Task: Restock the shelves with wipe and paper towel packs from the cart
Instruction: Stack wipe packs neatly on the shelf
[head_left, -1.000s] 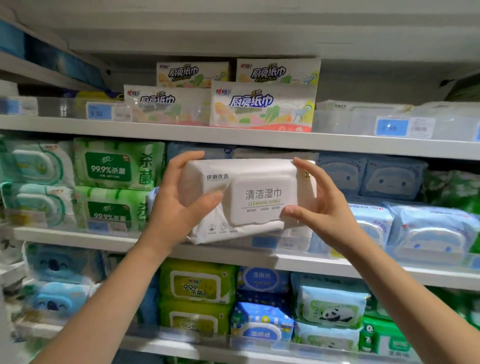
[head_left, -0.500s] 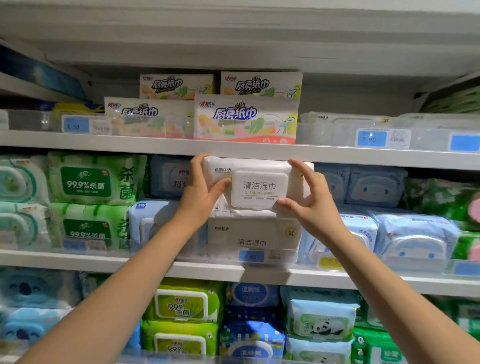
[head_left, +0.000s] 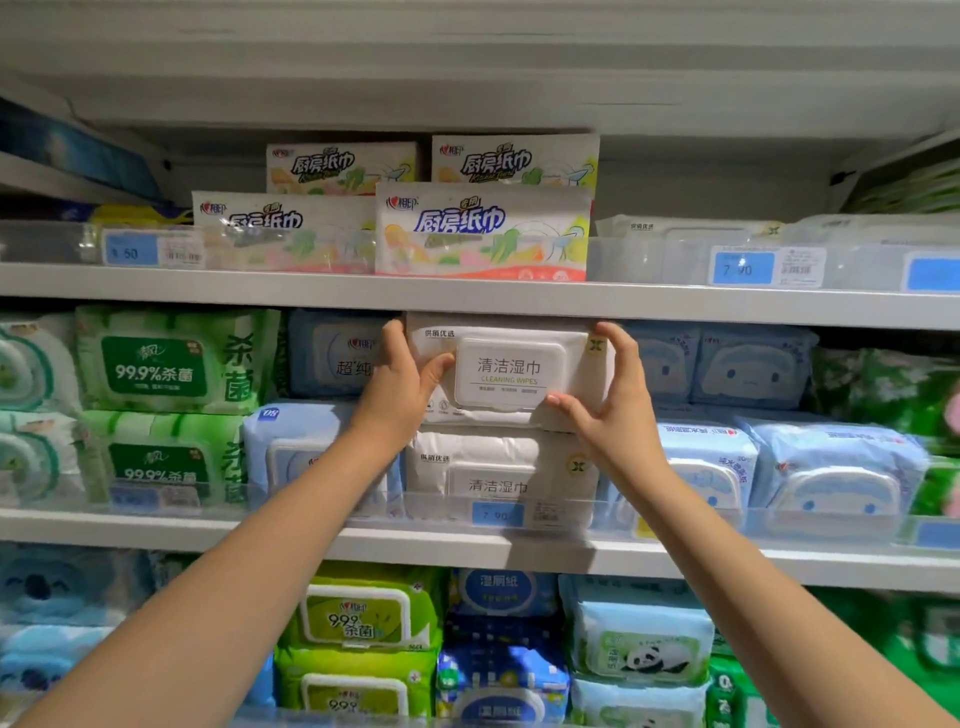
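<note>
- Gripping a white wipes pack (head_left: 509, 371) by its ends, the left hand (head_left: 400, 387) and right hand (head_left: 618, 410) curl thumbs across its front; fingertips are lost behind it.
- It sits atop a matching pack (head_left: 498, 467) on the middle shelf (head_left: 156, 530), whose label is veiled by a clear rail (head_left: 311, 501).
</note>
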